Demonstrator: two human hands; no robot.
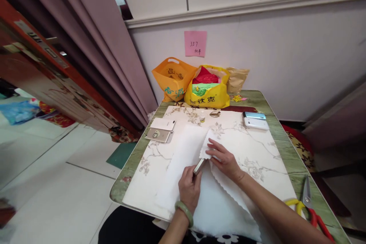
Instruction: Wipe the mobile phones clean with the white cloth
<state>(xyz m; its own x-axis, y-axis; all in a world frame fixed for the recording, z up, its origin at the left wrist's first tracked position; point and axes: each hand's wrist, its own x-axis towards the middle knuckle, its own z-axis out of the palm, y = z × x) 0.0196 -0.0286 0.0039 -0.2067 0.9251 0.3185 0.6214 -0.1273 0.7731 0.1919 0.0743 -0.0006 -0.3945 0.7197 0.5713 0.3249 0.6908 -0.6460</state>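
Observation:
My left hand [190,187], with a green bangle at the wrist, is closed round a slim silver-grey bar-shaped object [199,166]; its kind I cannot make out. The bar's far end meets a white cloth [225,213] with a scalloped edge. My right hand [224,159] grips a raised fold of this cloth between thumb and fingers, just beyond the bar. The cloth spreads over the near part of the table and hangs toward my lap. Part of the bar is hidden by my left fingers and the cloth.
Phones lie at the left [158,135] and far right [256,123]. Scissors [307,198] with yellow and red handles rest at the right edge. A small bottle [202,117], an orange bag [174,78] and a yellow bag [207,99] stand toward the wall.

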